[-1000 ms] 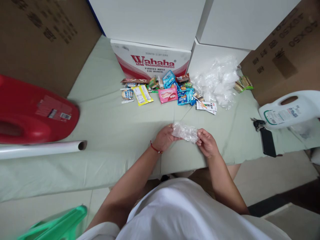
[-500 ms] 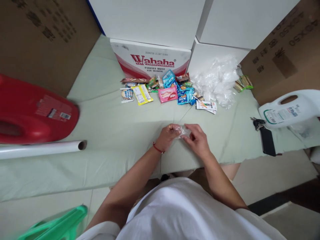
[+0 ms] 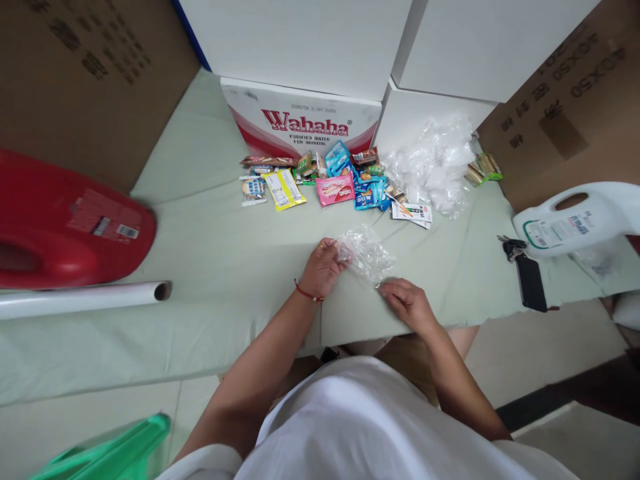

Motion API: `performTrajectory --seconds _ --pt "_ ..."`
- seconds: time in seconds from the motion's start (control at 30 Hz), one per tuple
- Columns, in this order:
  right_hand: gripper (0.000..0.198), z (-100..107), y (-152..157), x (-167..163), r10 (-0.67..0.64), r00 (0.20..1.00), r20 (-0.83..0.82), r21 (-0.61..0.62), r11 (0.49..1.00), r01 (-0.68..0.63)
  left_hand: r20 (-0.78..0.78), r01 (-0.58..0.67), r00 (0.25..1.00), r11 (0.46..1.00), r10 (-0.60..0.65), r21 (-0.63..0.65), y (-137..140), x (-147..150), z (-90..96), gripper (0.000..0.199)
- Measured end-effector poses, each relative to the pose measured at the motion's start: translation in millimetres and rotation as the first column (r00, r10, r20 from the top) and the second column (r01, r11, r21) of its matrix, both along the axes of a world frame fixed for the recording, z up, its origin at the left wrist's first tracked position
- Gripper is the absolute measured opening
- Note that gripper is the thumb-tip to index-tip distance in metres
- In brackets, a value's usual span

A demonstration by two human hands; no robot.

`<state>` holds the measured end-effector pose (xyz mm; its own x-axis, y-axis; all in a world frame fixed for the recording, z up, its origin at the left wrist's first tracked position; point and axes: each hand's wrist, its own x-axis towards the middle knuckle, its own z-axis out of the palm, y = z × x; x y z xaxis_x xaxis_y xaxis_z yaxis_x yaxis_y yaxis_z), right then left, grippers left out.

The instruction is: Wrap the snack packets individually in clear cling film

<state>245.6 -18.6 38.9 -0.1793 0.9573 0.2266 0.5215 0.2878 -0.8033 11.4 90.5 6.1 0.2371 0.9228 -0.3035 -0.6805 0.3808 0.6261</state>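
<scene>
A crinkled clear plastic bag is spread between my two hands above the cloth-covered table. My left hand, with a red string bracelet at the wrist, pinches the bag's left edge. The fingers of my right hand are closed at its lower right corner. Beyond the bag lies a heap of wrapped snacks, among them a pink wafer packet, a yellow-edged packet, blue packets and a white packet. A pile of clear plastic bags sits right of the snacks.
Behind the snacks stands a Wahaha water carton. A red jug and a white roll lie at left. At right are a white jug, keys and a black phone. A green plastic stool stands below.
The plastic bag, bunched small between my hands before, is now opened out wider. My right hand has moved right and toward me, and my left hand slightly left.
</scene>
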Motion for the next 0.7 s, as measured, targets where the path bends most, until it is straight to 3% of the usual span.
performTrajectory --seconds 0.17,0.23,0.3,0.37,0.43,0.5,0.6,0.7 --pt "0.018 11 12 -16 -0.319 0.947 -0.03 0.059 0.946 0.32 -0.087 0.025 0.996 0.999 -0.022 0.039 -5 4 6.3 0.054" --pt "0.028 17 28 -26 -0.27 0.963 0.003 0.103 0.958 0.268 -0.112 0.064 0.992 0.995 -0.055 0.078 -8 6 7.0 0.055" --pt "0.037 18 48 -37 -0.127 0.99 0.068 0.092 0.988 0.12 -0.131 0.088 0.989 0.987 -0.07 0.134 -11 8 6.7 0.053" --pt "0.03 14 65 -47 -0.006 0.993 0.118 0.051 0.999 0.0 -0.156 0.088 0.986 0.978 -0.059 0.187 -12 9 6.0 0.051" --pt "0.022 8 77 -56 0.005 0.994 0.112 0.023 1.0 -0.007 -0.195 0.091 0.98 0.972 -0.048 0.215 -12 10 5.1 0.05" --pt "0.02 4 82 -61 -0.067 0.997 0.033 -0.027 0.997 0.068 -0.236 0.121 0.969 0.968 -0.067 0.221 -12 9 4.4 0.054" --pt "0.021 4 86 -61 -0.204 0.965 -0.167 -0.203 0.964 0.169 -0.314 0.215 0.938 0.956 -0.145 0.201 -10 7 4.7 0.058" --pt "0.025 12 90 -48 -0.352 0.838 -0.417 -0.368 0.908 0.198 -0.372 0.273 0.905 0.953 -0.208 0.132 -9 2 7.5 0.049"
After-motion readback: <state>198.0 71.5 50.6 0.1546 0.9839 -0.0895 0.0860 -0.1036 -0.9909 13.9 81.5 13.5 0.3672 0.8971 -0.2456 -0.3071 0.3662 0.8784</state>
